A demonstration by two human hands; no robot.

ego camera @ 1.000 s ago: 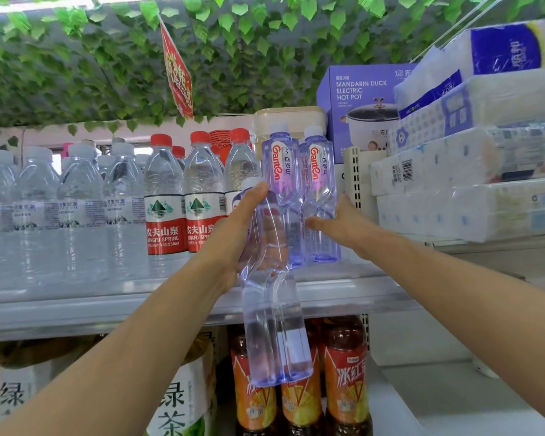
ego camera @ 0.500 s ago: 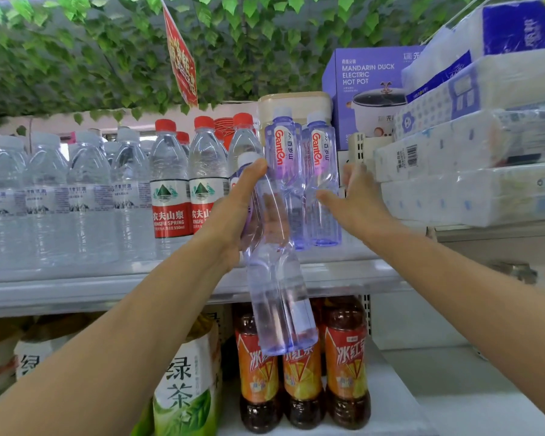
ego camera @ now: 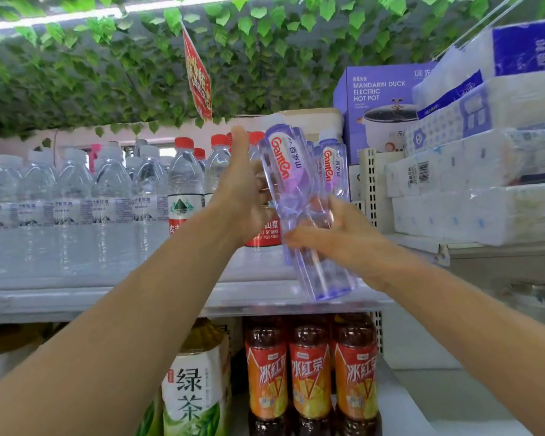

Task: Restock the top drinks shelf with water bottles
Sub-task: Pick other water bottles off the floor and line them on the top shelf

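Since the earlier frame the purple-tinted Ganten bottle [ego camera: 299, 212] has come up from hanging below the shelf edge to shelf height, and my right hand [ego camera: 343, 237], which was against the standing bottles, has moved onto it.

The bottle is tilted, cap up and to the left, base low and to the right over the front lip of the top shelf [ego camera: 107, 297]. It is not standing on the shelf. My left hand [ego camera: 243, 196] is at its upper part, thumb raised and straight beside the neck; the other fingers are hidden behind the bottle, so I cannot tell whether they are wrapped around it. My right hand grips the lower body, fingers curled across the front.

Just behind, a second Ganten bottle [ego camera: 332, 165] stands upright on the shelf. To the left stand the red-capped bottles [ego camera: 184, 184], then a row of clear white-capped bottles [ego camera: 73, 196].

On the shelf below: three orange-labelled tea bottles [ego camera: 312, 379] side by side and a green tea bottle [ego camera: 192, 394] to their left.
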